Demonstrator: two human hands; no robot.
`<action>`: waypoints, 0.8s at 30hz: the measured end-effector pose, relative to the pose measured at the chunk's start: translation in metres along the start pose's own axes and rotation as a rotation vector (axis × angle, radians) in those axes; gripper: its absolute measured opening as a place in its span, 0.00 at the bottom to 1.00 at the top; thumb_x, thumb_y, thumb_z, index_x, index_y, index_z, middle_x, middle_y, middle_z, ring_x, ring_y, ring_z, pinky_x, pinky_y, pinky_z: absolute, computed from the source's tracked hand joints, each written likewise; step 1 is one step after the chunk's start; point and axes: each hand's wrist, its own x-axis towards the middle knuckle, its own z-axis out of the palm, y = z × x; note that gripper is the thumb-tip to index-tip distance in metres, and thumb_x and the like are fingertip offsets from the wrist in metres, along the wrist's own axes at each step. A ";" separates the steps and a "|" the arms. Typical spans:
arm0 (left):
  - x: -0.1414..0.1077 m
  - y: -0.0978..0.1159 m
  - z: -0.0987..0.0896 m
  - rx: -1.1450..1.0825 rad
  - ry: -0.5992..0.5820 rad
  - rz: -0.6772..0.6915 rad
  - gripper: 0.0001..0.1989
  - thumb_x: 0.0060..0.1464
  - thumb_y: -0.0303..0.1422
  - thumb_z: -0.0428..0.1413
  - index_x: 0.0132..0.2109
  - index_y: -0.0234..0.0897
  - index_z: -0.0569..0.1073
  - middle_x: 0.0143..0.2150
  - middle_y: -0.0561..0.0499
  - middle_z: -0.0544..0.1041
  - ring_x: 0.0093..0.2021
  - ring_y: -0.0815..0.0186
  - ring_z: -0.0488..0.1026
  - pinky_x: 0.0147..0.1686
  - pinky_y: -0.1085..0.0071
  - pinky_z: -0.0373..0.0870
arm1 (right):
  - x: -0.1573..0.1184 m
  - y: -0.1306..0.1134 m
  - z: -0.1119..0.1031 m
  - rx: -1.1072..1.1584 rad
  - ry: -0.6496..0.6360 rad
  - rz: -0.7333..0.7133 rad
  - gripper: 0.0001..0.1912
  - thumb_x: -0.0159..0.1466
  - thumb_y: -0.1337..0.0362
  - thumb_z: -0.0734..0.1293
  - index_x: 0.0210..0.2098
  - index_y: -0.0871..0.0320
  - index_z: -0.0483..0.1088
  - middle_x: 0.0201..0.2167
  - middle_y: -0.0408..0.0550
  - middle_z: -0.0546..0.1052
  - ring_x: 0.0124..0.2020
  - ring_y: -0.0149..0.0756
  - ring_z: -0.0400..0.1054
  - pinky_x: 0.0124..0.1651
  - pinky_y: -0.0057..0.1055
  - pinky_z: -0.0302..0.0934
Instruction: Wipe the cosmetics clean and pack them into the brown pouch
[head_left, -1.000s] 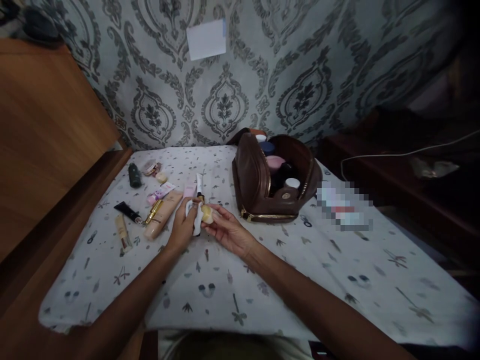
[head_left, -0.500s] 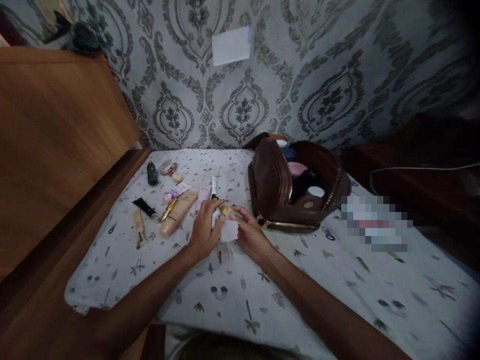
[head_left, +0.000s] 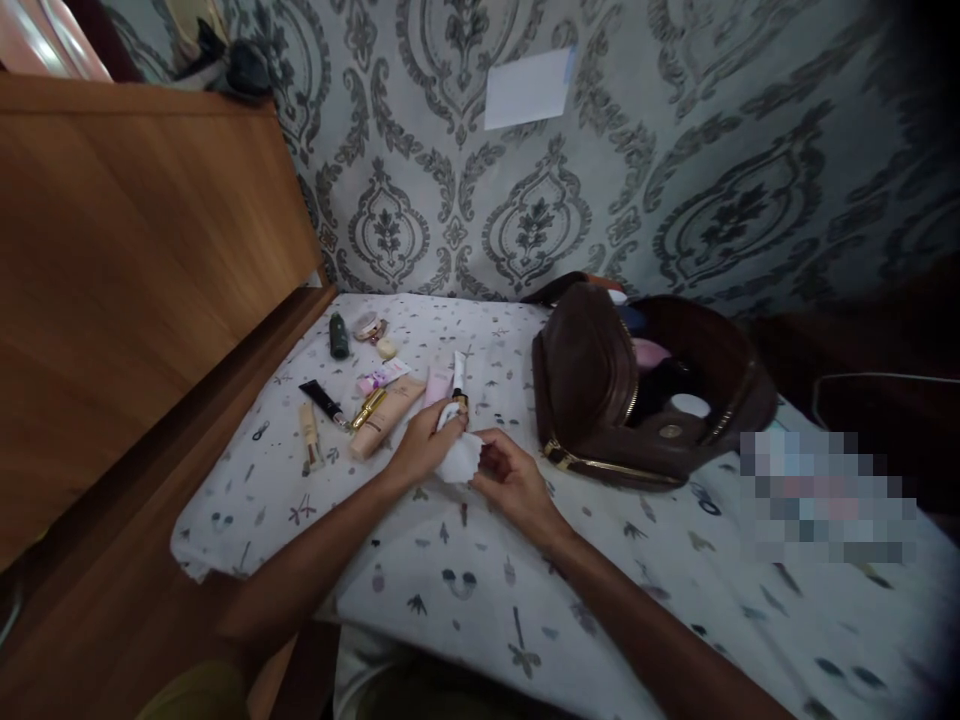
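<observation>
A crumpled white wipe (head_left: 459,460) is bunched in my left hand (head_left: 424,445), whose thumb presses on top of it. My right hand (head_left: 517,485) is curled at the wipe's right edge, thumb and fingertips against it. Whether something small is wrapped inside the wipe is hidden. Just beyond my left fingers lie a white tube with a gold-and-black cap (head_left: 460,375) and a pale pink tube (head_left: 438,384). To the left are a large peach tube (head_left: 390,415) and a gold lipstick-like tube (head_left: 368,410).
An unzipped brown leather bag (head_left: 585,370) full of containers stands at right. Farther left lie a black tube (head_left: 322,402), a beige tube (head_left: 310,436), a dark green bottle (head_left: 338,336) and a compact (head_left: 369,327). A wooden cabinet (head_left: 150,300) borders the patterned sheet.
My right hand has drawn slightly away from my left, and its fingers have curled. The small gold-tan item seen between my fingertips is out of sight. The view has swung left.
</observation>
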 end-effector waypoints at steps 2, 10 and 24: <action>0.002 -0.004 -0.002 -0.052 -0.015 -0.050 0.12 0.56 0.42 0.53 0.32 0.37 0.69 0.27 0.56 0.68 0.28 0.69 0.66 0.28 0.74 0.62 | -0.001 0.001 0.001 0.018 0.003 0.024 0.20 0.44 0.68 0.80 0.33 0.54 0.72 0.31 0.42 0.76 0.35 0.36 0.70 0.41 0.32 0.64; -0.007 0.005 0.005 -0.160 0.014 -0.099 0.22 0.57 0.52 0.50 0.38 0.36 0.72 0.30 0.53 0.73 0.30 0.65 0.70 0.31 0.71 0.66 | -0.005 -0.006 0.007 0.439 0.108 0.177 0.23 0.43 0.60 0.82 0.33 0.53 0.69 0.35 0.40 0.76 0.31 0.30 0.70 0.37 0.29 0.66; -0.010 0.005 0.005 0.241 -0.030 0.161 0.15 0.57 0.46 0.53 0.39 0.38 0.70 0.27 0.54 0.73 0.29 0.63 0.71 0.28 0.70 0.70 | 0.003 0.007 -0.002 0.579 0.116 0.237 0.23 0.44 0.53 0.82 0.31 0.59 0.74 0.25 0.40 0.76 0.24 0.26 0.67 0.29 0.24 0.58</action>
